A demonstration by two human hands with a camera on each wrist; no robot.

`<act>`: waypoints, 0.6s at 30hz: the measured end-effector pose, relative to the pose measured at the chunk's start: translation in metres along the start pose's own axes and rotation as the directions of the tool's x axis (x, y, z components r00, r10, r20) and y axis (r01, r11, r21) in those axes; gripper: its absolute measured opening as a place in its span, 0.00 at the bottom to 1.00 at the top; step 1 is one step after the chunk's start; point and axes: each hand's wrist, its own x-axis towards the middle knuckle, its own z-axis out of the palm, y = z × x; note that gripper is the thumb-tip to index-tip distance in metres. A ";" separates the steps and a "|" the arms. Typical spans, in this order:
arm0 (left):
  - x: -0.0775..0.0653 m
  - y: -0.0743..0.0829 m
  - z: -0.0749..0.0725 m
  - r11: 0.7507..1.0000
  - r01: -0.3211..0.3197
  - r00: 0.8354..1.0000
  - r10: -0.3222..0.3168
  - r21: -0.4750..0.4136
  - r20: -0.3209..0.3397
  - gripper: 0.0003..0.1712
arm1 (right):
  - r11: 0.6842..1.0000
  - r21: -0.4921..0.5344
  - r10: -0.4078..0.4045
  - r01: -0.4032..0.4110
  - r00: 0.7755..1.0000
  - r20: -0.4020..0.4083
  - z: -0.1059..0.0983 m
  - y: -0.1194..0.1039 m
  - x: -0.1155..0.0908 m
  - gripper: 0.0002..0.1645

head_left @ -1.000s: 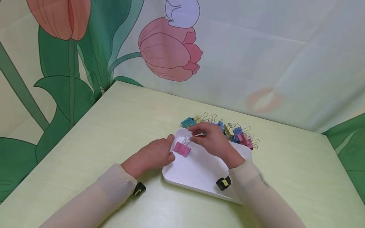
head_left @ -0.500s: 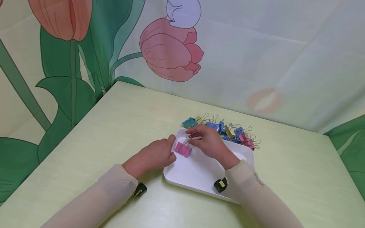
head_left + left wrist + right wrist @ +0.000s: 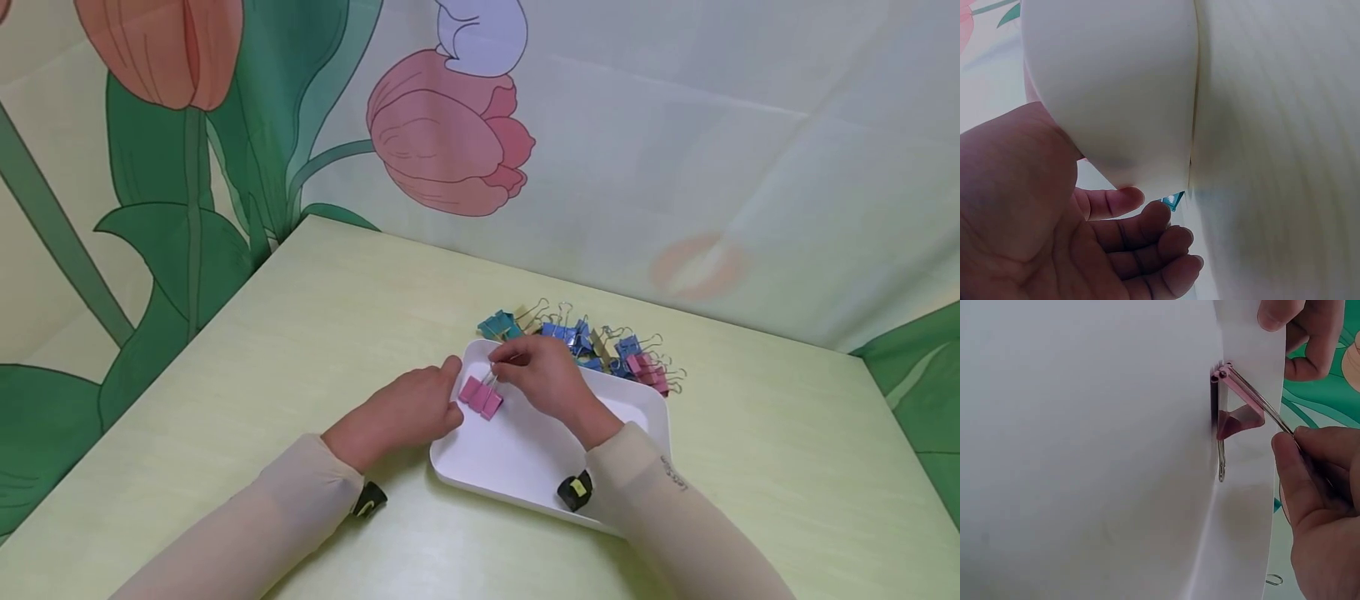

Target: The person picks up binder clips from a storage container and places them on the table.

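A white tray (image 3: 510, 458) lies on the table, and my left hand (image 3: 397, 414) grips its left rim. In the left wrist view the fingers (image 3: 1175, 244) are loosely curled beside the tray's outer wall. Inside the tray near that rim is a pink binder clip (image 3: 481, 397). My right hand (image 3: 545, 379) pinches one wire handle of the clip between thumb and fingertips. From the right wrist view, this handle is raised at a slant from the clip's body (image 3: 1241, 420), while the other wire handle (image 3: 1222, 464) lies along the tray floor.
Behind the tray is a heap of binder clips, with teal (image 3: 497, 325), blue (image 3: 570, 335), gold and pink (image 3: 648, 372) ones. A light green tabletop (image 3: 337, 308) runs back to a fabric backdrop (image 3: 637, 133) printed with tulips. Black bands (image 3: 369, 499) are on both wrists.
My right hand has come down slightly and now pinches the pink clip's wire handle, with fingers closer together. The left hand keeps its place on the tray's rim.
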 end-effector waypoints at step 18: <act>0.002 -0.001 0.001 1.000 0.022 1.000 -0.022 0.001 0.014 0.19 | 0.983 -0.107 -0.146 0.148 0.989 0.026 -0.010 -0.009 -0.013 0.09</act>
